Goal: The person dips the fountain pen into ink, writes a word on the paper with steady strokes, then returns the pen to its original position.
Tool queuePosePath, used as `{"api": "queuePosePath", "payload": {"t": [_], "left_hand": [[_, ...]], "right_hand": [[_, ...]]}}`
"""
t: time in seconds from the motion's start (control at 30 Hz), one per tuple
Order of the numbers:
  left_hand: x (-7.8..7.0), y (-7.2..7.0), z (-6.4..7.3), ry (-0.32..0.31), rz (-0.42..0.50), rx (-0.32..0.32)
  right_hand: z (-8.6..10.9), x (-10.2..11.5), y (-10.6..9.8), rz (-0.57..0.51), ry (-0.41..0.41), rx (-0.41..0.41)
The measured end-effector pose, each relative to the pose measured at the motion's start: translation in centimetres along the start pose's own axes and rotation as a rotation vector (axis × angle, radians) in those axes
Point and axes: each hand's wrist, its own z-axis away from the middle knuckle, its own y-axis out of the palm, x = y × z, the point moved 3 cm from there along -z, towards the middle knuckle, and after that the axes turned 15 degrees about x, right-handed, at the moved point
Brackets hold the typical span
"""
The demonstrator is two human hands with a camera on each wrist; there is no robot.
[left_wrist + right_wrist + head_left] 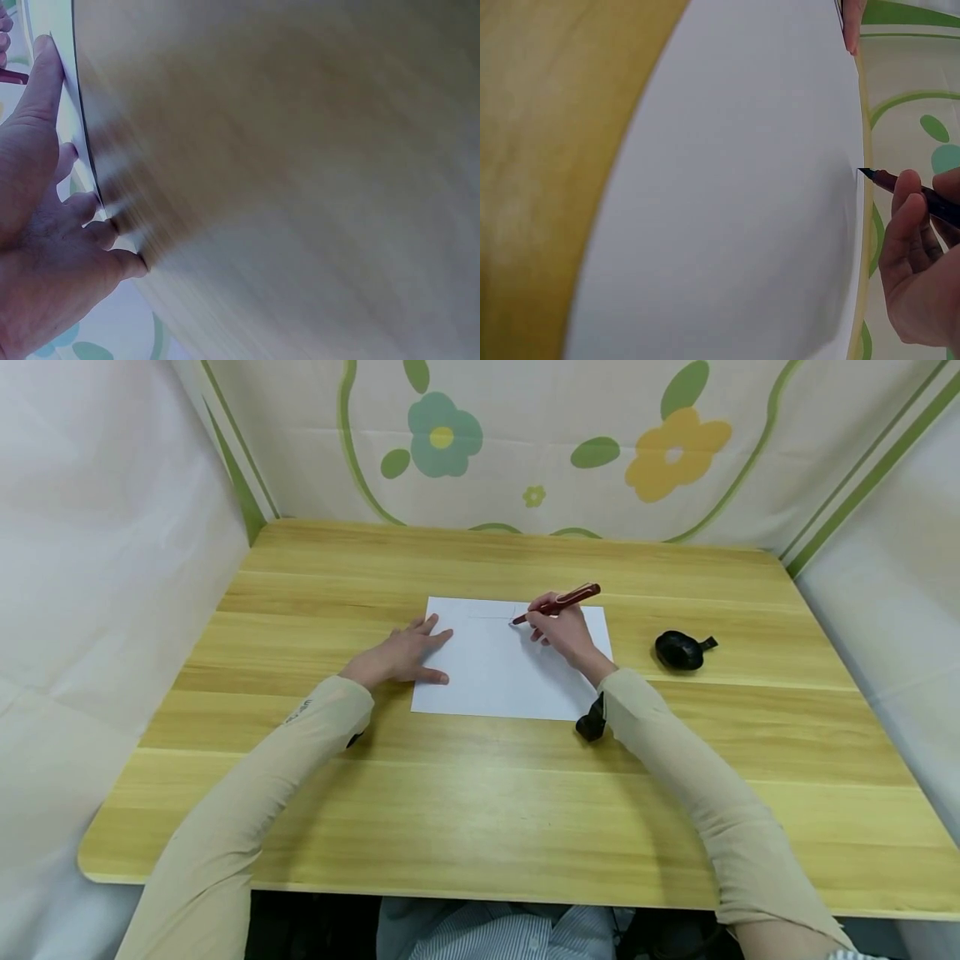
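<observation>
A sheet of white paper [487, 672] lies on the wooden table, with a few thin pen lines near its far edge. My right hand [564, 631] pinches a dark red pen [573, 597], its nib down at those lines. In the right wrist view the pen [885, 180] shows a dark pointed nib touching the paper [735, 180]. Spread fingers of my left hand [405, 653] rest on the paper's left edge. In the left wrist view the left hand [52, 247] has its thumb stretched along that edge.
A small black rounded object with a short tab [679, 651] sits on the table [480, 827] right of the paper. Behind the table hangs a white cloth [517, 443] printed with flowers; plain white cloth flanks both sides. A black wrist-worn device [591, 723] shows under the right sleeve.
</observation>
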Motion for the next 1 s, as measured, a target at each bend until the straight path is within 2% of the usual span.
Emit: {"api": "queuePosePath", "payload": {"t": [1.0], "left_hand": [[0.02,0.13,0.0,0.007,-0.014,-0.001]], "right_hand": [[0.74,-0.02,0.83,0.001,-0.011,0.032]]}}
